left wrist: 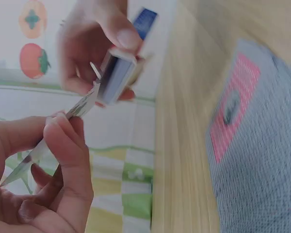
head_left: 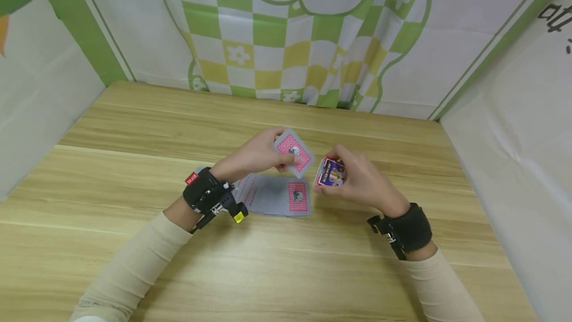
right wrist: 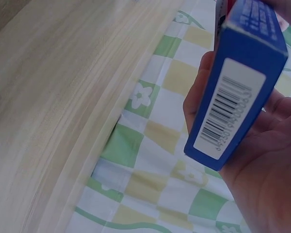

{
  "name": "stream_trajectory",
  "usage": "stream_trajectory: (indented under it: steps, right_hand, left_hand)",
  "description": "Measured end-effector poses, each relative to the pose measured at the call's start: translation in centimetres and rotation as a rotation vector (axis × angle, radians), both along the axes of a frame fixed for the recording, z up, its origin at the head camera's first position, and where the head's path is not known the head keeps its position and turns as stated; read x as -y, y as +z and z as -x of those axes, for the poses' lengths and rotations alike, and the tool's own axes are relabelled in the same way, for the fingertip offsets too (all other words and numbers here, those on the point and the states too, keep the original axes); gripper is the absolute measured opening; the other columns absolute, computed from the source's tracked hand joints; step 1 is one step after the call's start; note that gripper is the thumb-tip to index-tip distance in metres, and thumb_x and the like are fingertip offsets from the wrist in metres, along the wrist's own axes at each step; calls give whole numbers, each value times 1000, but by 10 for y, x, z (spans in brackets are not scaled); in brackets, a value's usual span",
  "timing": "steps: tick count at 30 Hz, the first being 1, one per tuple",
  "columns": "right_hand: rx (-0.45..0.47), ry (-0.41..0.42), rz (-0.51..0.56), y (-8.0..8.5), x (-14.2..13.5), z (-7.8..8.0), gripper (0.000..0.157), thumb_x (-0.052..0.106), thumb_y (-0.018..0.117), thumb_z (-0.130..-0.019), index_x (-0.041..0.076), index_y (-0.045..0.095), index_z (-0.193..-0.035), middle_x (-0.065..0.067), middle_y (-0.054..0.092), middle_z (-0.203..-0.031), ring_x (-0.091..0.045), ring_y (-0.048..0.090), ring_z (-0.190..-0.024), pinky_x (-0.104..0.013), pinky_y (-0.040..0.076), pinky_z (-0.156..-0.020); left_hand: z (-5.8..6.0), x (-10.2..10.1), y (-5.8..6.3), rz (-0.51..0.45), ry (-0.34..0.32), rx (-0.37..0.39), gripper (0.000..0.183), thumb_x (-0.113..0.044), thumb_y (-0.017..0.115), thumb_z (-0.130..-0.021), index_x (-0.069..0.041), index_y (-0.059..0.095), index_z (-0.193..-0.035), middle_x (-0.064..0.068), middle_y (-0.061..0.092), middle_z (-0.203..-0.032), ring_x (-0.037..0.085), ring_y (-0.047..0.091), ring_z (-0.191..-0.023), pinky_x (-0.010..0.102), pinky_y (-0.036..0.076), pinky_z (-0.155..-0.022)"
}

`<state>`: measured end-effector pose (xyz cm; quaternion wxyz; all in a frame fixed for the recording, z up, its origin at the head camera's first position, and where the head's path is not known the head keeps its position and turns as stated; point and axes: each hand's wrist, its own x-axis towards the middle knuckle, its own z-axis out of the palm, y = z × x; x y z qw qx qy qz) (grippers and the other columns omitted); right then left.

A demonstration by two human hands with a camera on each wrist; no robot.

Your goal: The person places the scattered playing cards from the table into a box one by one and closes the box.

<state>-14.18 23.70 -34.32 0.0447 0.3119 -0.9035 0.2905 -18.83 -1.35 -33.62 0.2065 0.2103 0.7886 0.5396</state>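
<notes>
My left hand (head_left: 256,155) pinches a playing card (head_left: 304,162) with a red patterned back, the thumb lying over its face-up back. Seen edge-on in the left wrist view, the card (left wrist: 81,105) is thin, and its far end is right at the mouth of a card box (left wrist: 117,80). My right hand (head_left: 366,183) grips that small blue card box (head_left: 331,172) between thumb and fingers, its open end turned toward the left hand. A barcode shows on the box (right wrist: 228,104) in the right wrist view.
Below the left hand, a fanned row of playing cards (head_left: 272,199) lies face down on the wooden table (head_left: 286,267), the rightmost showing its whole red back. A green, yellow and white checked curtain (head_left: 277,53) hangs behind the table, with white sheets at both sides.
</notes>
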Motion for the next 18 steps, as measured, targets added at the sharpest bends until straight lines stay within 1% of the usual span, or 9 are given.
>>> stream_trajectory:
  steps: [2,4,8,12,15,18]
  right_hand:
    - [2,3,3,0,0,0,53,32,85,-66,12,51,-102,3,59,-80,-9,55,-64,-28,51,-50]
    - [6,10,6,0,1,0,52,30,85,-66,12,51,-102,2,59,-80,-8,55,-65,-28,51,-50]
    - [10,21,8,1,2,-1,52,29,84,-67,12,51,-102,2,60,-81,-8,56,-65,-27,52,-50]
    - [4,31,4,0,2,-1,53,32,84,-67,12,50,-102,2,60,-81,-8,55,-65,-27,51,-49]
    - [4,37,7,-1,2,-1,54,37,83,-68,12,50,-102,2,60,-81,-8,55,-64,-26,51,-48]
    - [4,40,9,-1,4,-2,54,40,81,-69,12,50,-103,3,59,-81,-7,55,-64,-26,51,-49]
  left_hand:
    - [-1,0,1,-42,-7,17,31,-22,74,-82,-9,55,-102,11,68,-83,23,65,-68,36,55,-66]
    - [-3,-1,2,-56,-14,27,31,-23,75,-82,-9,55,-102,11,68,-83,24,65,-68,35,55,-65]
    - [-5,-3,2,-56,-24,31,32,-22,74,-83,-9,54,-104,11,68,-83,24,64,-68,35,52,-64]
    - [-5,-6,-3,-46,-21,31,31,-22,73,-83,-12,54,-106,10,67,-81,22,64,-69,35,50,-65]
    - [-7,-9,-8,-61,-24,31,31,-22,73,-84,-12,54,-106,10,67,-81,23,64,-71,42,51,-69]
    - [-10,-13,-12,-108,-27,36,30,-20,72,-84,-10,54,-106,10,66,-80,30,63,-74,49,52,-72]
